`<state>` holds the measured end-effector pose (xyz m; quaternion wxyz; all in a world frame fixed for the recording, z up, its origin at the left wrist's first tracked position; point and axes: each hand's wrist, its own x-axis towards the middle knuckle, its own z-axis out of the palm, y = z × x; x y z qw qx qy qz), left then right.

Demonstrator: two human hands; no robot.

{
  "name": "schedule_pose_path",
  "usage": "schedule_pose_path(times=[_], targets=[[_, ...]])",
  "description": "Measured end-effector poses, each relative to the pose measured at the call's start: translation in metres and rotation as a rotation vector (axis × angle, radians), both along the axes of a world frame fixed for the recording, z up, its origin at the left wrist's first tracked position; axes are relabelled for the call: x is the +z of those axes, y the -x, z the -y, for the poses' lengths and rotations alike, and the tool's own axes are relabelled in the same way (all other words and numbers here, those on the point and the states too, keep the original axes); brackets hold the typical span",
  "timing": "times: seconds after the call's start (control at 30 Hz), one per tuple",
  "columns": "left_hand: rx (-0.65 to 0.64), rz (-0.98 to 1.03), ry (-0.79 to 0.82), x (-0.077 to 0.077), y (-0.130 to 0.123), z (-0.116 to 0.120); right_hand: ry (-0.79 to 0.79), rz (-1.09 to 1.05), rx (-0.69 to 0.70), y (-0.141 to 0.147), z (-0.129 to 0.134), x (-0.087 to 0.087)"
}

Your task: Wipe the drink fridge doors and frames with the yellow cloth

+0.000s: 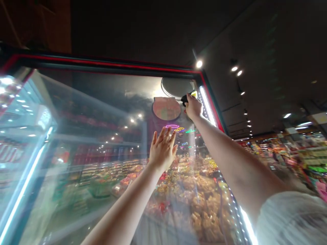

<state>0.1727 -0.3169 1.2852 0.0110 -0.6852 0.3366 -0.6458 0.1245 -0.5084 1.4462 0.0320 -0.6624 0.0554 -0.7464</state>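
My left hand [163, 149] lies with its fingers spread, palm toward a large glass pane [107, 146], and seems to rest on it. Higher and to the right, my right hand [193, 107] is closed around a small black tool [186, 99], whose exact kind I cannot make out. A bit of yellow shows just beyond those fingers. Beside the tool, at the pane's upper right corner, is a dark round disc [177, 86] with a pale rim. Below and left of it shows a pinkish rounded patch [166, 109], perhaps a reflection.
A black frame with a red line [114, 66] borders the glass. Bright light strips [208, 105] run down its sides. Behind or mirrored in the pane are many wrapped goods [204, 204]. Store shelves [304, 156] stand to the right, under ceiling spotlights [234, 68].
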Motion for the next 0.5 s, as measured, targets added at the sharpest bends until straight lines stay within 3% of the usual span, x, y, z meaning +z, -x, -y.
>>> schedule_pose_path(times=[0.1,0.17,0.27,0.37,0.43,0.5], targets=[[-0.015,0.008,-0.008,0.0,-0.002,-0.002,0.307,-0.042,0.077,-0.01,-0.018,-0.028],[-0.022,0.007,-0.004,-0.003,-0.003,-0.006,0.511,-0.095,0.076,-0.01,-0.006,-0.056],[-0.032,0.0,0.001,-0.008,-0.004,-0.015,0.421,-0.047,0.011,-0.005,0.032,-0.073],[-0.037,-0.008,-0.011,-0.012,-0.008,-0.024,0.152,0.005,0.006,-0.006,0.044,-0.045],[-0.033,-0.017,-0.014,-0.015,-0.011,-0.027,0.071,0.027,0.014,-0.011,0.025,-0.017],[-0.021,-0.03,-0.01,-0.015,-0.013,-0.028,0.059,0.018,0.021,-0.019,-0.009,0.0]])
